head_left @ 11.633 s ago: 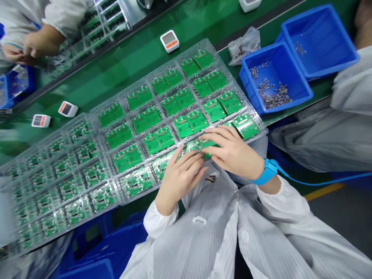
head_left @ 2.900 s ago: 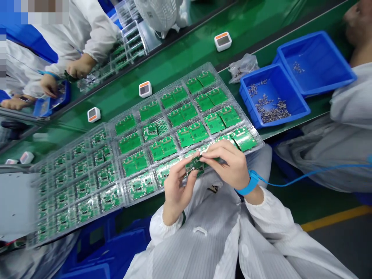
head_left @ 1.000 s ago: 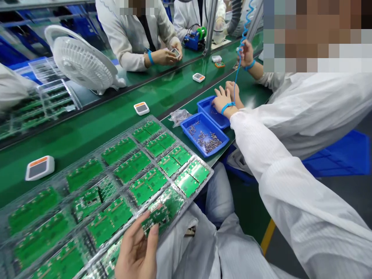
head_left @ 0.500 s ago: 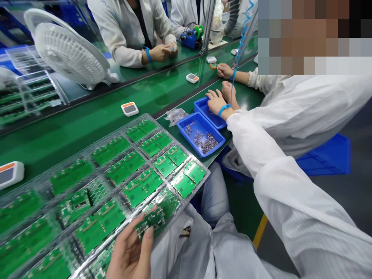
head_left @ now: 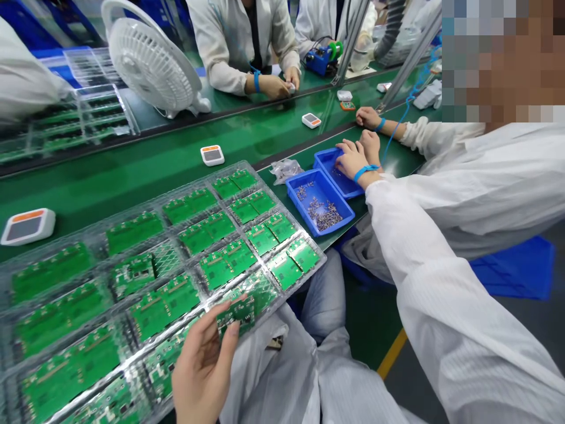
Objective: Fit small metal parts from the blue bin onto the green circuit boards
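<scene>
My left hand (head_left: 205,359) pinches a small green circuit board (head_left: 242,315) between thumb and fingers, tilted above the near edge of a clear plastic tray (head_left: 324,259). Rows of green boards (head_left: 227,262) lie in the tray's compartments. Stretched out to the right, my right hand (head_left: 352,159), with a blue wrist strap (head_left: 365,171), is over the farther blue bin (head_left: 338,171). Its fingers are spread and the tips dip inside; nothing shows in them. The nearer blue bin (head_left: 291,191) holds many tiny metal parts (head_left: 324,213).
A co-worker's hands (head_left: 371,146) are close beside my right hand. White-and-orange devices (head_left: 212,155) stand along the green belt (head_left: 154,171). A crumpled plastic bag (head_left: 285,171) lies beside the bins. Across the belt are a white fan (head_left: 152,65) and another person's hands (head_left: 277,88).
The view has shifted, so most things appear farther right. My left hand still holds the circuit board over the tray's near edge. My right hand stays at the farther bin.
</scene>
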`<state>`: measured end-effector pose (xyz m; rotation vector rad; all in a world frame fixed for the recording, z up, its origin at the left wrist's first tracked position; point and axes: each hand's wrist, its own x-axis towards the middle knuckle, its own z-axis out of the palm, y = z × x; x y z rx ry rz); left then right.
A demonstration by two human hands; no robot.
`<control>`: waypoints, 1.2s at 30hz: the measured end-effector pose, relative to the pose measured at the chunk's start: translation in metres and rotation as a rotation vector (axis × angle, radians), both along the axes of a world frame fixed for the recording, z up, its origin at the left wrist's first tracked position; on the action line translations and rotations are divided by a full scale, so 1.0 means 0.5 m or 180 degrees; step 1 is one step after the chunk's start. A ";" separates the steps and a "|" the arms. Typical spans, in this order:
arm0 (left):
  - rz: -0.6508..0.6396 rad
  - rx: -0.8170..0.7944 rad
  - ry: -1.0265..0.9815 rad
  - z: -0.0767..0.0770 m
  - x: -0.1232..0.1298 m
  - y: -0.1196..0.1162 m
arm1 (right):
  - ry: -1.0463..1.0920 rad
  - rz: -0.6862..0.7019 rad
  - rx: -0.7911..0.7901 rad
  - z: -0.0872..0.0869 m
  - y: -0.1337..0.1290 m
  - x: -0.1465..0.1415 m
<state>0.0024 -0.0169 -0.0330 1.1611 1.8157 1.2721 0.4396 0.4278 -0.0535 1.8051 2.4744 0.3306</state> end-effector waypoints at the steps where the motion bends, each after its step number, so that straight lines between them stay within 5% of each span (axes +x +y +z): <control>1: -0.0010 0.0024 0.0023 0.001 0.001 0.001 | -0.0004 0.0015 0.0001 -0.001 0.001 0.000; 17: -0.0088 -0.0049 0.0039 0.013 0.010 0.011 | -0.0294 0.0143 0.0120 -0.035 0.038 -0.015; 23: -0.0045 0.0132 -0.0013 -0.003 0.006 0.008 | -0.0063 -0.0096 0.0342 -0.016 0.004 -0.047; 28: 0.0151 0.1014 0.0327 -0.017 0.002 0.010 | 0.0770 0.0135 0.0852 0.046 -0.123 -0.152; 32: -0.0340 0.1182 0.0762 -0.006 -0.001 0.010 | 0.2164 0.0843 0.0667 0.095 -0.305 -0.282; 34: -0.0363 0.1121 0.0893 0.002 0.002 0.012 | 0.3112 0.1314 -0.0196 0.111 -0.405 -0.345; 36: -0.0325 0.1094 0.1074 0.006 0.007 0.015 | 0.3758 0.1415 -0.1713 0.119 -0.498 -0.399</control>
